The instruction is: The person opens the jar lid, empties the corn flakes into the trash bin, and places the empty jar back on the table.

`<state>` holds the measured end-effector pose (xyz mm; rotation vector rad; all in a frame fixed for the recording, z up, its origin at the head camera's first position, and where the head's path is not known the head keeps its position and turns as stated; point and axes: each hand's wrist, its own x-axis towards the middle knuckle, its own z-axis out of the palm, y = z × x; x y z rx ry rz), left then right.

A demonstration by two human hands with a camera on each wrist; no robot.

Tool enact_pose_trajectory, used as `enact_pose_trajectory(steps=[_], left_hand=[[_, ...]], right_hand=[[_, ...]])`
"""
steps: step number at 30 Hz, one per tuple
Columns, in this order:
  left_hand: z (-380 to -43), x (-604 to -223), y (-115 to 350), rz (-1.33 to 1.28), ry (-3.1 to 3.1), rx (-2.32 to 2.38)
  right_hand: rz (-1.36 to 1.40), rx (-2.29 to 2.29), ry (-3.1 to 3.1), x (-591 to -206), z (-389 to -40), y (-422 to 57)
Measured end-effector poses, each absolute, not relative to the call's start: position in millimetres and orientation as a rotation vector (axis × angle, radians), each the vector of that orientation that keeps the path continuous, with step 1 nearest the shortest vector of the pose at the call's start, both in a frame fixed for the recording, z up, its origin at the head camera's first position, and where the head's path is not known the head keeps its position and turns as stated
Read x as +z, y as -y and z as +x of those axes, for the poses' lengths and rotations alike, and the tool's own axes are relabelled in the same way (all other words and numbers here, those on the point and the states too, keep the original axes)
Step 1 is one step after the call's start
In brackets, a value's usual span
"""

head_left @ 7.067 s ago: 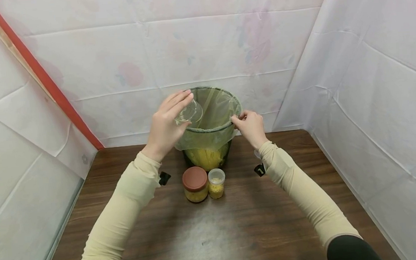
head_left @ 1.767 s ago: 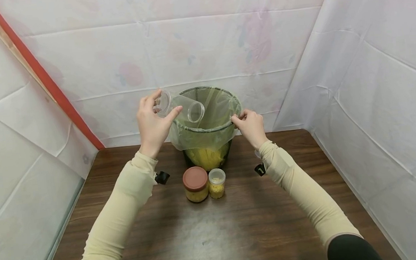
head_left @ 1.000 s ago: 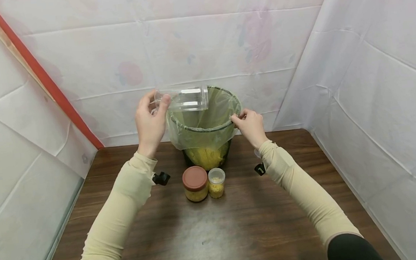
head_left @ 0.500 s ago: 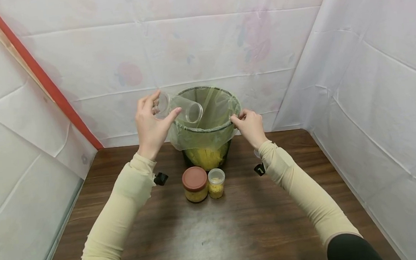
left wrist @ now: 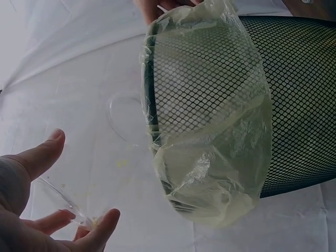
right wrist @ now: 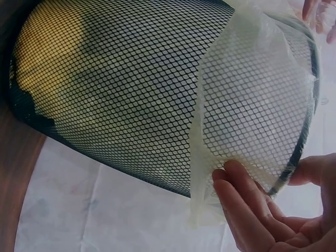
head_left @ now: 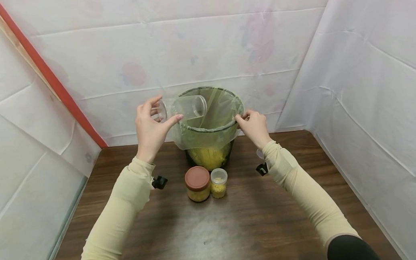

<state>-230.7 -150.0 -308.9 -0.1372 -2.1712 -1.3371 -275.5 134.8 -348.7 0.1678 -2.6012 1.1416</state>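
Observation:
My left hand [head_left: 150, 128] holds a clear jar [head_left: 188, 107] by its base end, between thumb and fingers. The jar lies almost level, its mouth over the left part of a mesh wastebasket [head_left: 208, 130]. A few small yellow bits show by the jar in the left wrist view. A pale green bin liner [left wrist: 215, 173] is folded over the basket's rim. At the right side of that rim, my right hand [head_left: 253, 127] pinches the rim and liner; in the right wrist view its thumb and fingers [right wrist: 244, 205] sit on either side. Yellow stuff shows through the lower mesh.
In front of the basket stand a jar with a reddish-brown lid [head_left: 197, 179] and a smaller clear-topped jar [head_left: 219, 183], both with yellow contents. They stand side by side on the dark wooden table [head_left: 215, 234]. White patterned sheets [head_left: 115, 52] hang behind and at both sides.
Seven seconds ago the left hand was nearer the basket, over the jar's end. It has moved left, and the jar's tilt has varied, coming nearly level now. The right hand has kept its grip.

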Motion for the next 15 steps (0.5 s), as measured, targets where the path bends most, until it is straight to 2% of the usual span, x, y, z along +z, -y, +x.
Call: enact_pose_trajectory(steps=[15], left_hand=[[-221.3,-316.6,156.2,-0.100,2.056,-1.455]], right_hand=[[0.028,1.059,2.637,-344.2,-270.6,-142.2]])
